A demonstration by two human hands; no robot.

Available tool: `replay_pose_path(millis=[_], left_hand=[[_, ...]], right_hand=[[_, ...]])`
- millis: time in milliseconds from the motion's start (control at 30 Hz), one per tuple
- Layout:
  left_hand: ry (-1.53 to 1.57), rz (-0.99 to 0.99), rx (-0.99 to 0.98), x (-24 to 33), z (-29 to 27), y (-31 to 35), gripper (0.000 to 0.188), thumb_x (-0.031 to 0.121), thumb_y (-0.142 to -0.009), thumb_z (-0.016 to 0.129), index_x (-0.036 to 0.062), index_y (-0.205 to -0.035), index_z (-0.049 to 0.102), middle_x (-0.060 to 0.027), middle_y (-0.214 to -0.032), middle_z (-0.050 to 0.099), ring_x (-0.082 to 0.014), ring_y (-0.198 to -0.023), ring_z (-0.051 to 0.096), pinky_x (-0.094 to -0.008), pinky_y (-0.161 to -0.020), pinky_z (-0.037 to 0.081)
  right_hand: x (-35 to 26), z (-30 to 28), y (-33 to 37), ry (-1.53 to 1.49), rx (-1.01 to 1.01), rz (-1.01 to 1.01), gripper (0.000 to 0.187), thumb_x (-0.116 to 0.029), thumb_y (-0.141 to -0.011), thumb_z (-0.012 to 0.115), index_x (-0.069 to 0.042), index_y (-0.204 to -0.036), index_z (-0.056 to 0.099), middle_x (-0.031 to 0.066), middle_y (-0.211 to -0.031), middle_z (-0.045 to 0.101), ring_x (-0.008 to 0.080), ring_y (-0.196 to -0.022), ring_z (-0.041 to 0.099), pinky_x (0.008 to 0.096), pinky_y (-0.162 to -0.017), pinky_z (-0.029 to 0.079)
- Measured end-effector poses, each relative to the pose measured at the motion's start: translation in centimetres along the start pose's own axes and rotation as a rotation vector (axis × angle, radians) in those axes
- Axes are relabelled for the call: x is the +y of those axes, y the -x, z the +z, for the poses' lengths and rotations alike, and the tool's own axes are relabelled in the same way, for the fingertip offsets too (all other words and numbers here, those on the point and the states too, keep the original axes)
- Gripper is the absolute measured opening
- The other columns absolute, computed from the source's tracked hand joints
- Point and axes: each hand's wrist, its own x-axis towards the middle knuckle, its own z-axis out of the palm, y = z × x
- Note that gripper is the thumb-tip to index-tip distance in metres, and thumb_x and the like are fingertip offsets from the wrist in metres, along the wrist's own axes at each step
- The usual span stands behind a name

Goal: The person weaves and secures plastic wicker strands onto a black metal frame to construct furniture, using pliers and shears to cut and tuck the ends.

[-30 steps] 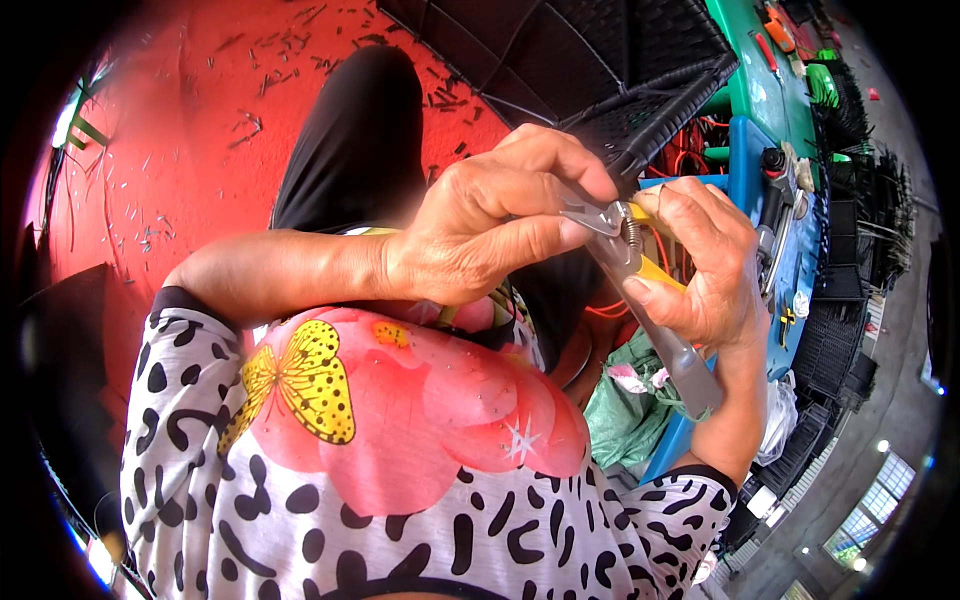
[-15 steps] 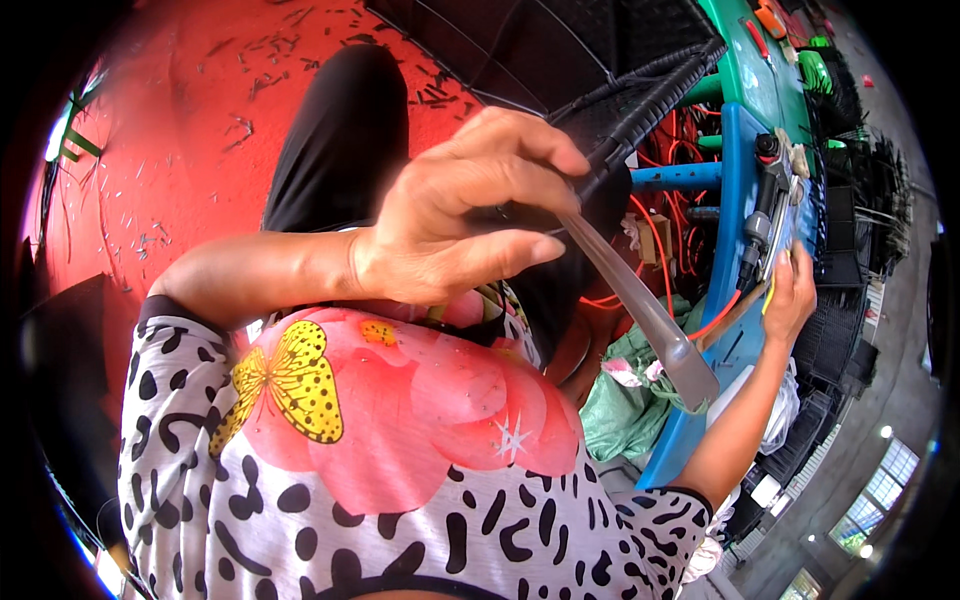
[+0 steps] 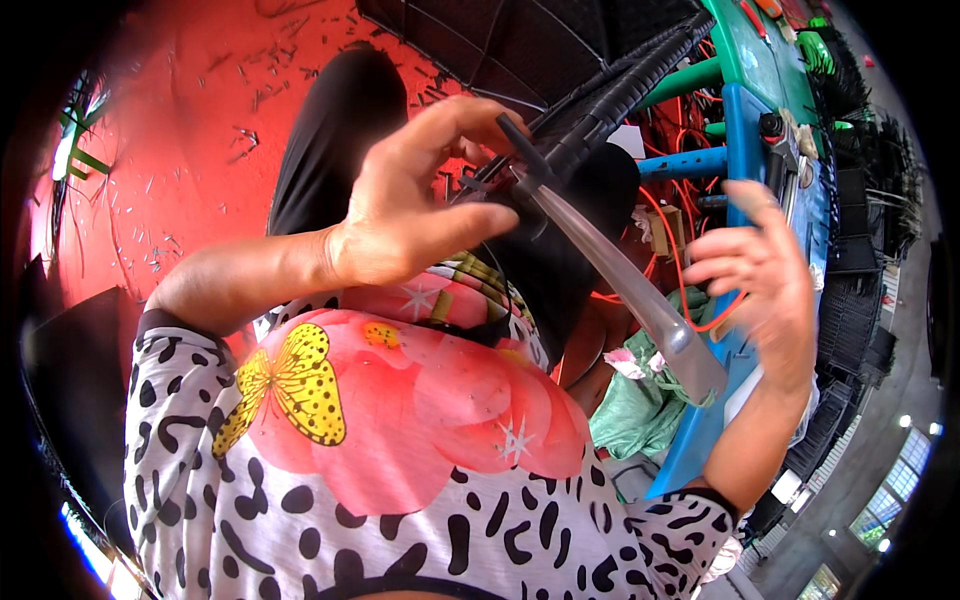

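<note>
My left hand [image 3: 410, 195] is raised at the centre, its thumb and fingers apart. Close by its fingertips are a short black strip [image 3: 522, 143] and the narrow end of a long, translucent grey tapered piece [image 3: 610, 262]. That piece slants down to the right and widens at its far end; what supports it is hard to make out. Just behind runs a black, strip-wrapped frame bar [image 3: 625, 95]. My right hand [image 3: 760, 275] hangs in front of the blue bench [image 3: 740, 130]. Motion blurs it, but its fingers look spread, with nothing visible in them.
A dark tool [image 3: 785, 150] lies on the bench, with an orange-red hose [image 3: 660, 215] nearby. Beyond stands a green table [image 3: 745, 60]. A pale green sack [image 3: 625, 415] sits below the bench. Black scraps [image 3: 270, 95] litter the red floor [image 3: 170, 150]. Stacked black pieces [image 3: 860, 240] line the right.
My right hand has left the bench and moved leftward, toward the translucent piece. My left hand has drawn back slightly, opening away from that piece's narrow end. The black strip now shows there.
</note>
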Motion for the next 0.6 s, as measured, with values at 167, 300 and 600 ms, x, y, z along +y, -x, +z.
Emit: replay_pose_path(millis=[167,300,600], left_hand=[[-0.182,-0.001,0.010,-0.1,2.0,-1.5,0.051,0.017,-0.061,0.081,0.0017,-0.102,0.056,-0.0076,-0.087,0.058,-0.0185,-0.081,0.058,-0.0311,-0.070,0.048],[-0.261,0.274,-0.106,-1.8,2.2,-3.3,0.043,0.022,-0.062,0.081,0.0016,-0.091,0.056,-0.0085,-0.073,0.053,-0.0247,-0.065,0.057,-0.0327,-0.055,0.047],[-0.472,0.514,-0.070,-2.5,3.7,-3.6,0.044,0.022,-0.061,0.080,-0.0006,-0.083,0.049,-0.0131,-0.073,0.051,-0.0286,-0.061,0.052,-0.0359,-0.053,0.044]], right_hand=[[-2.6,2.7,0.5,0.389,-0.357,-0.077,0.062,-0.017,-0.072,0.067,0.005,-0.125,0.042,0.0116,-0.091,0.060,0.0097,-0.075,0.058,0.0210,-0.066,0.043],[-1.2,1.9,2.0,0.361,-0.261,-0.120,0.052,-0.015,-0.075,0.065,0.008,-0.118,0.048,0.0167,-0.106,0.060,0.0187,-0.089,0.061,0.0266,-0.079,0.045],[-0.3,1.6,2.9,0.345,-0.228,-0.277,0.051,0.001,-0.069,0.067,0.001,-0.118,0.050,0.0155,-0.097,0.063,0.0291,-0.072,0.064,0.0311,-0.064,0.050]])
